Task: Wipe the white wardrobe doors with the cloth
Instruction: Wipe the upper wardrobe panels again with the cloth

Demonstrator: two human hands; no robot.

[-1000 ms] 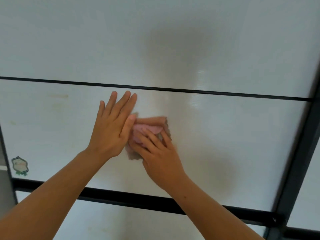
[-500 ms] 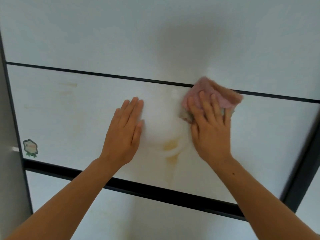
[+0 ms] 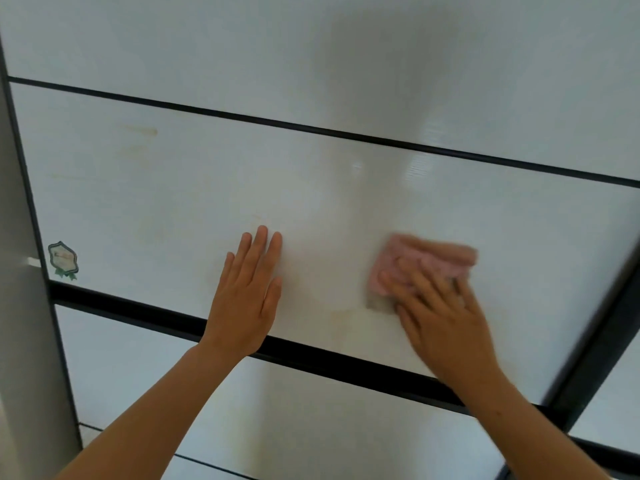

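Landmark: a thick black band crossed the white wardrobe door.
Left hand: lay flat on the door just above the band, fingers straight, holding nothing.
Right hand: above the band, well apart from the left; blurred, fingers seemingly spread flat, pressing the cloth.
Cloth: pink, folded, against the door above the band.
Stain: faint, yellowish, just above the band, between the hands.
Sticker: above the band's left end.

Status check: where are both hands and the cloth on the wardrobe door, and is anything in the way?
Left hand flat on the white door panel. Right hand pressing the pink cloth to the same panel. Faint yellowish stain between the hands; nothing blocking.
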